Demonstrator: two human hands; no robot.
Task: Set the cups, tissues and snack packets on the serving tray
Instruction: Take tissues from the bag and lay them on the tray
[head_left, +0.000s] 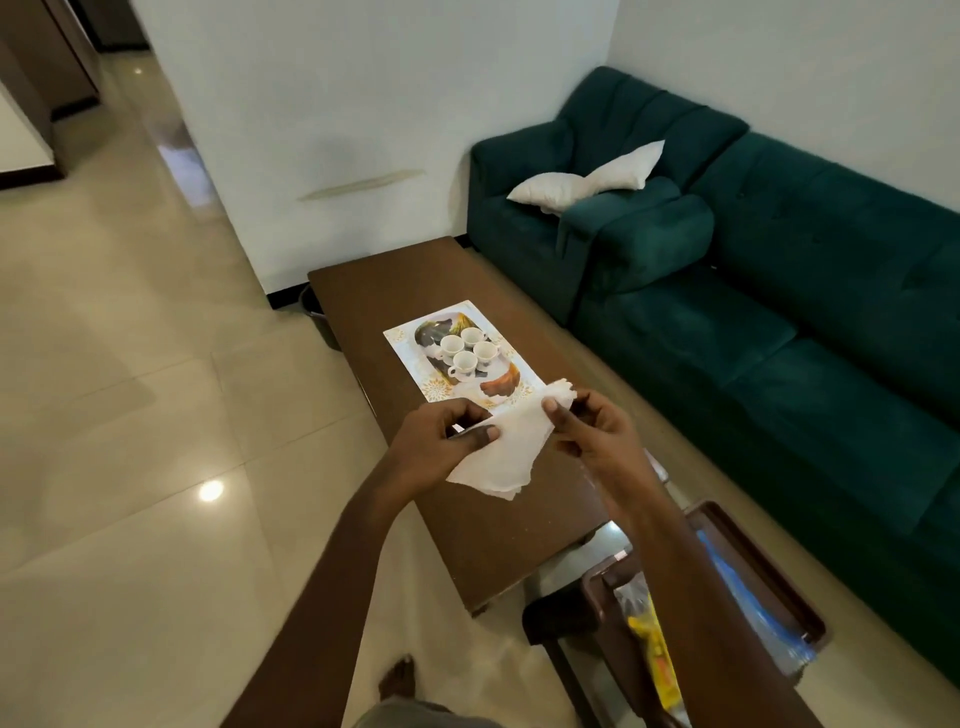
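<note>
A patterned white serving tray (402, 336) lies on the brown coffee table (483, 525). Several small white cups (466, 347) stand grouped on the tray. Just above the tray's near end, both hands hold a white tissue (506, 449) stretched between them. My left hand (441, 441) pinches its left edge. My right hand (589, 428) pinches its upper right corner. The tissue's lower part hangs loose over the table. Snack packets (652, 644), yellow and clear, sit in a brown tray (758, 566) at the lower right, partly hidden by my right forearm.
A green sofa (810, 322) runs along the table's right side, with a white pillow (587, 179) on the armchair. A white wall stands behind the table. Tiled floor spreads to the left. A bare foot (397, 678) shows at the bottom.
</note>
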